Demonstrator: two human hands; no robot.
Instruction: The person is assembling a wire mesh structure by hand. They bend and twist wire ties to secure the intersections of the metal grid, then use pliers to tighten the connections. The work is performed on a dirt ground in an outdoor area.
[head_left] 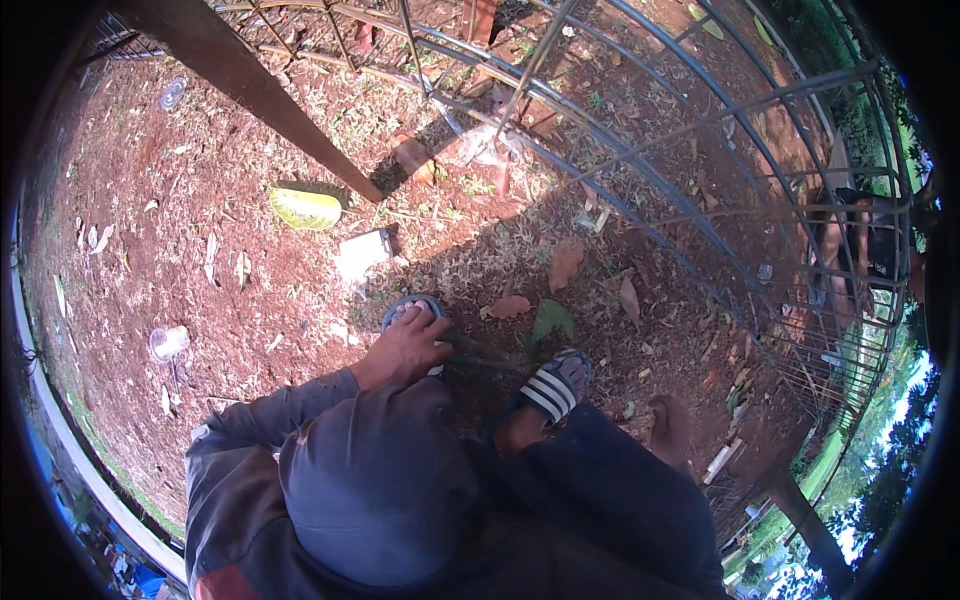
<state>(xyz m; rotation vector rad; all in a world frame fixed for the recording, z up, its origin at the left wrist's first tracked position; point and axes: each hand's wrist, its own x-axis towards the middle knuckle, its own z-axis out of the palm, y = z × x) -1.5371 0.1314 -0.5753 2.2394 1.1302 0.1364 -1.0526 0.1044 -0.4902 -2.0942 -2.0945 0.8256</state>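
My left hand (405,350) reaches down to my left slipper (420,303), its fingers bent and apart beside the toes. Just right of the fingertips a blurred, dark stick-like shape (490,357) lies low over the ground; whether the hand touches it I cannot tell. My right foot wears a dark slipper with white stripes (550,394). Past my right knee shows a brown, curled shape that looks like my right hand (668,430); its fingers do not stand out. A green leaf (551,320) and dry brown leaves (566,263) lie ahead of my feet.
A curved lattice of metal rods (640,165) arches across the far right. A brown post (270,90) slants in from the upper left. On the reddish soil lie a yellow-green piece (305,208), a white flat item (363,256) and a clear plastic cup (168,343). Another person (880,240) is beyond the rods.
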